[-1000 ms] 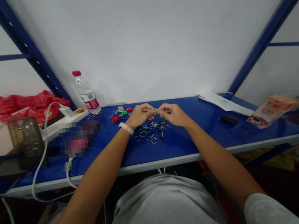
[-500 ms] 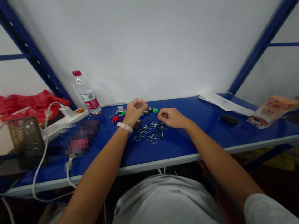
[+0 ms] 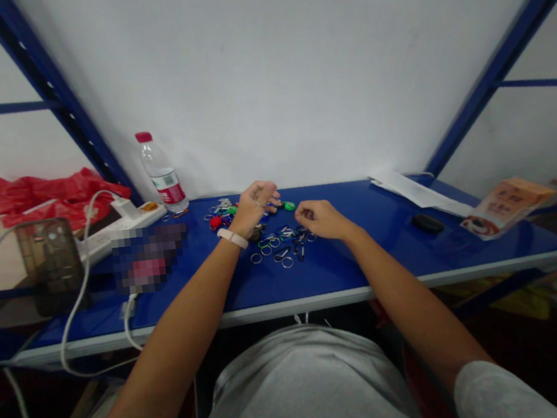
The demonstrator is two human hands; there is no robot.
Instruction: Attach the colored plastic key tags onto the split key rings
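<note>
My left hand (image 3: 253, 208), with a pale band at the wrist, is over the back of a pile of small keychain parts. Its thumb is raised apart from the fingers. A thin ring (image 3: 259, 204) shows against this hand; whether it is worn or held I cannot tell. My right hand (image 3: 324, 218) is curled closed at the pile's right side, its fingertips together; anything inside is hidden. Between and in front of the hands lie several key rings (image 3: 287, 261) and small carabiners (image 3: 287, 233). A green round piece (image 3: 289, 206) sits beyond, and a red round piece (image 3: 215, 223) lies left.
At the back left of the blue table (image 3: 365, 259) stands a water bottle (image 3: 167, 181). A power strip (image 3: 120, 232), a cable and a blurred-out item (image 3: 151, 260) lie left. On the right are papers (image 3: 417, 193), a black oval object (image 3: 427, 223) and an orange-white packet (image 3: 507, 206).
My left hand has turned a little and its thumb has lifted away from the fingers, baring a thin ring. The right hand has barely moved.
</note>
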